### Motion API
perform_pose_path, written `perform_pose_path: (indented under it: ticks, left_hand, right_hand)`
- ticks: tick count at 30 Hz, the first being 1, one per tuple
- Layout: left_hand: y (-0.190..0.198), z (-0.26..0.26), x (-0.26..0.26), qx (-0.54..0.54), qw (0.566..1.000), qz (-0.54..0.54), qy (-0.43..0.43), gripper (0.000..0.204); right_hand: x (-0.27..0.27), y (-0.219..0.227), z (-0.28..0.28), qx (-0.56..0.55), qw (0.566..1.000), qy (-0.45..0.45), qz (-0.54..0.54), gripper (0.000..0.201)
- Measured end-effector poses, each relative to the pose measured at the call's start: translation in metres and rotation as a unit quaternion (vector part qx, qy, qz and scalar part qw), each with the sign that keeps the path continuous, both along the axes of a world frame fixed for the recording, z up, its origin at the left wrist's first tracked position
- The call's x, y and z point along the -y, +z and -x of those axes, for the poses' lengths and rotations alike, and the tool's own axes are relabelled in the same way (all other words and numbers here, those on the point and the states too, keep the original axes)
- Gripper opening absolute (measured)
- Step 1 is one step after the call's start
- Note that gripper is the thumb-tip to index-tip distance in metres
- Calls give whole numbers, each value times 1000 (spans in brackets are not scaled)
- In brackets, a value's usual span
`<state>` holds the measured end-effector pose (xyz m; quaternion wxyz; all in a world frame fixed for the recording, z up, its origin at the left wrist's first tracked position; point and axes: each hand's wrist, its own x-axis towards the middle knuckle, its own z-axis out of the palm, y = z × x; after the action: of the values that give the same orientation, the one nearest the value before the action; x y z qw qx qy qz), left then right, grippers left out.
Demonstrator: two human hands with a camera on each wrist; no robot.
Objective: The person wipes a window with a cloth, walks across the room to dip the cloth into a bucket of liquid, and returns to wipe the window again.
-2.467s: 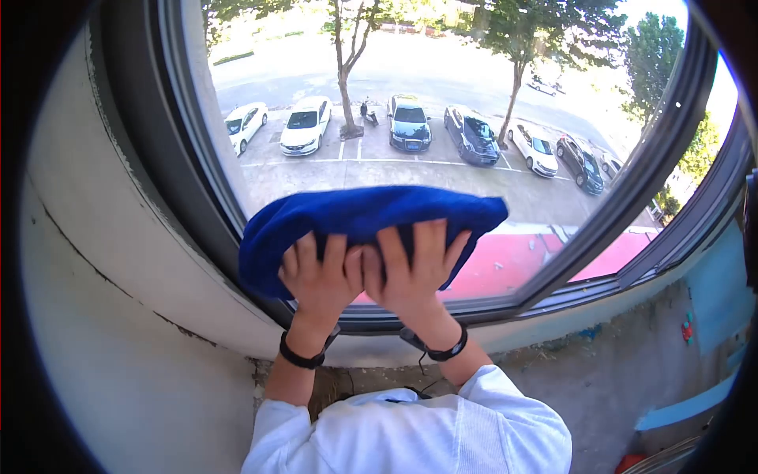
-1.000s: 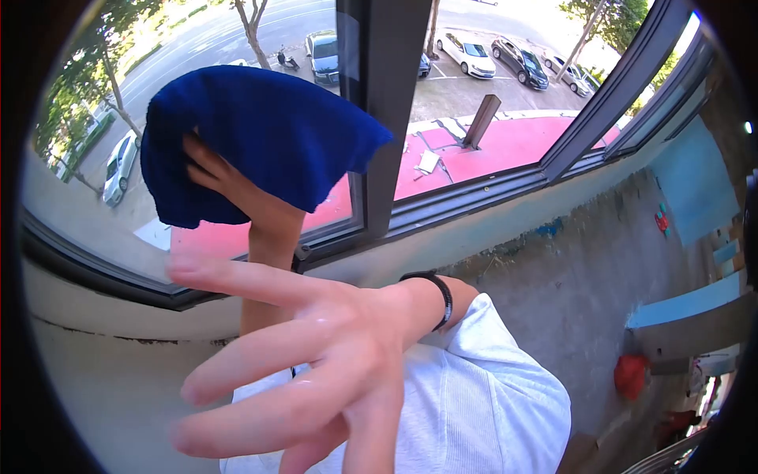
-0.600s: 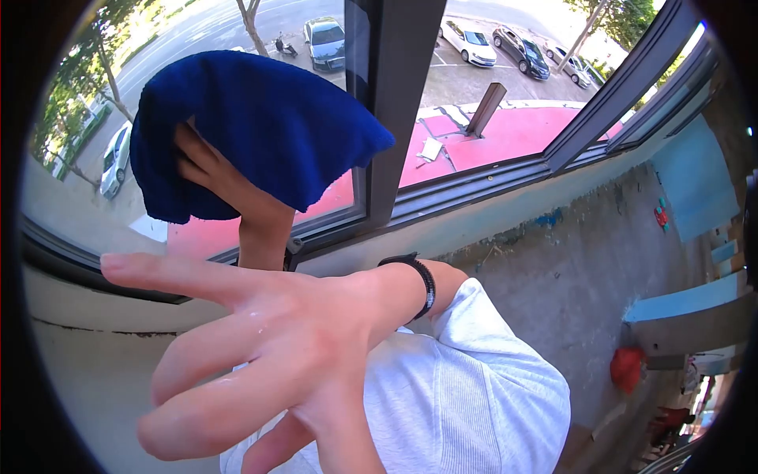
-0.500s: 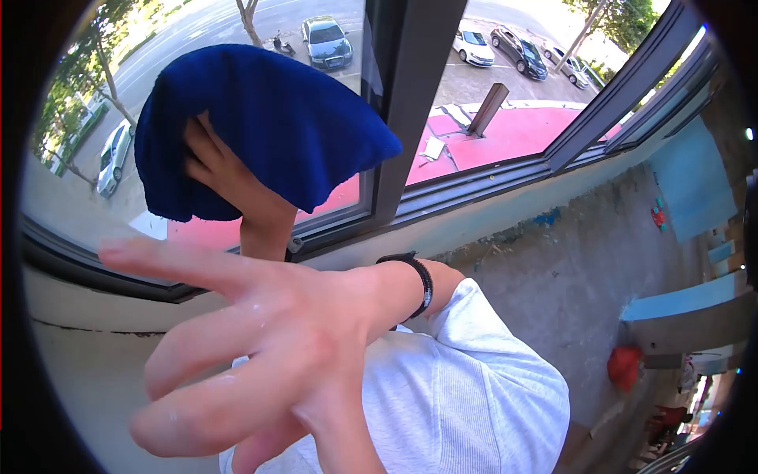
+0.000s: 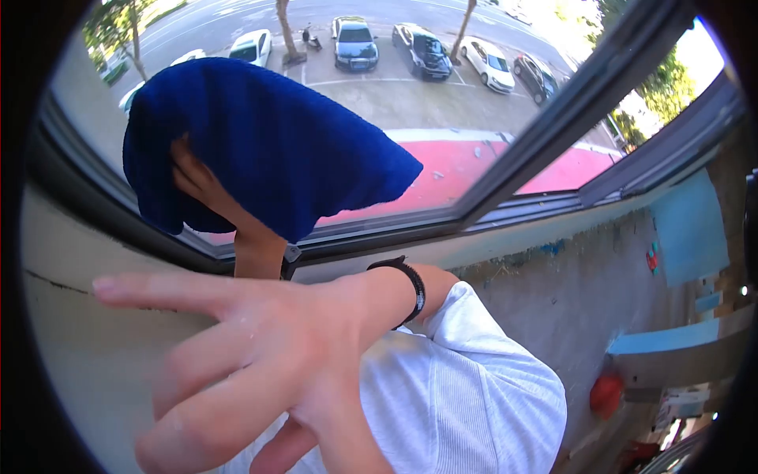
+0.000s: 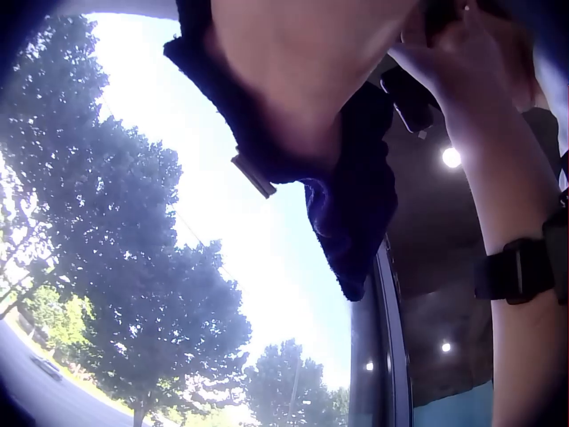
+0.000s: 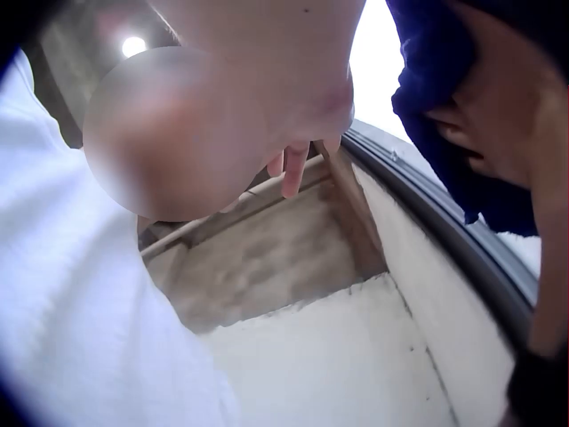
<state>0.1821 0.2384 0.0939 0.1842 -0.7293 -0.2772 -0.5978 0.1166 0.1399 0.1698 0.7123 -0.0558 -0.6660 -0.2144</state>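
Note:
A blue towel cloth [image 5: 276, 142] is up in front of the window glass in the head view, its right corner sticking out. My left hand [image 5: 209, 189] grips it; part of that hand is hidden by the folds, while bent fingers show against the cloth [image 7: 436, 80] in the right wrist view. Close to the head camera is my right hand [image 5: 276, 355], holding nothing, index finger stretched out and the others spread and slightly bent. From the left wrist, the cloth [image 6: 356, 205] hangs below my left hand [image 6: 302, 62], and my right hand [image 6: 453, 53] is raised.
The dark window frame [image 5: 545, 110] runs around the glass, above a worn wall [image 5: 545, 308]. Outside are parked cars [image 5: 355, 43] and a pink ledge [image 5: 450, 174]. A red object [image 5: 606, 395] lies lower right. Black straps [image 5: 403, 280] circle the wrists.
Both hands were flat on the cloth earlier; my right hand has left it and come up toward the head. Over the last half second the view has swung, and the cloth stays in my left hand.

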Motion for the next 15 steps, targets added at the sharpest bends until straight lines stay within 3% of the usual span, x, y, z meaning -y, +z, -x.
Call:
perform_pose_path:
  ticks: [2,4,5,7,10,15]
  left_hand:
    - [-8,22,-27,-9,1000,18,19,75]
    - [-14,41,-54,-12,999,32,41,75]
    - [-18,49,-65,-14,998,40,50,75]
    - [-27,59,-81,-21,996,56,60,74]
    - [-45,69,-90,-37,994,83,62,74]
    - [-68,57,-81,-64,992,106,35,74]
  right_hand:
    - [-21,-1,11,16,998,45,31,38]
    - [-49,-4,15,164,978,56,117,35]
    - [-59,-6,21,167,976,69,119,35]
    - [-74,-11,33,132,959,176,180,10]
    - [-98,-24,55,84,953,237,167,13]
    - [-90,-21,40,96,935,238,244,20]
